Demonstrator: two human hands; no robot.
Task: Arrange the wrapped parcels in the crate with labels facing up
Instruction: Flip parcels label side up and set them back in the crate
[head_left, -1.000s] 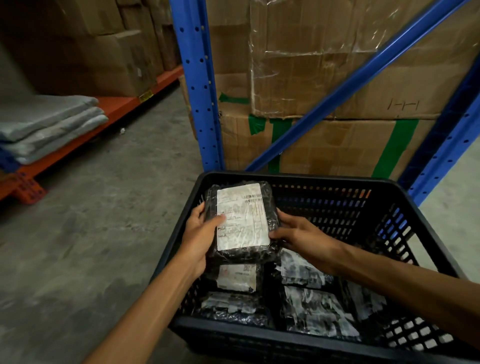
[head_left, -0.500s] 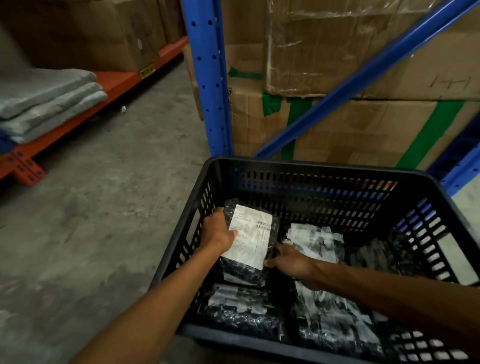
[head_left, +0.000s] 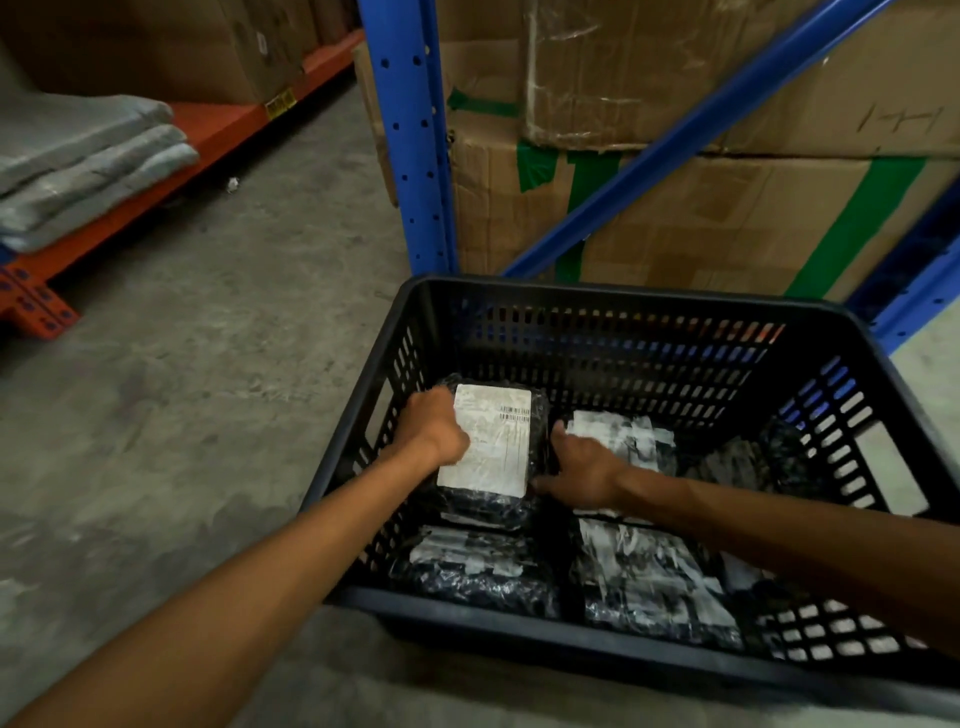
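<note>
A black slotted plastic crate (head_left: 597, 296) stands on the floor in front of me. Inside, at the far left, a black-wrapped parcel (head_left: 498, 441) lies with its white label facing up. My left hand (head_left: 434, 428) grips its left edge and my right hand (head_left: 582, 467) presses against its right edge. More wrapped parcels lie around it: one (head_left: 628, 441) behind my right hand, one (head_left: 478, 569) at the near left, one (head_left: 654, 587) at the near middle. Dark parcels (head_left: 743, 462) at the right show no label.
Blue rack uprights (head_left: 421, 135) and a diagonal brace stand just behind the crate, with taped cardboard boxes (head_left: 727, 218) stacked behind them. An orange shelf beam (head_left: 156, 156) with grey folded pads (head_left: 83, 161) runs along the left. Bare concrete floor (head_left: 208, 364) lies left of the crate.
Both hands lowered the labelled parcel from above the crate rim down into the far left of the crate, where it now lies flat on other parcels.
</note>
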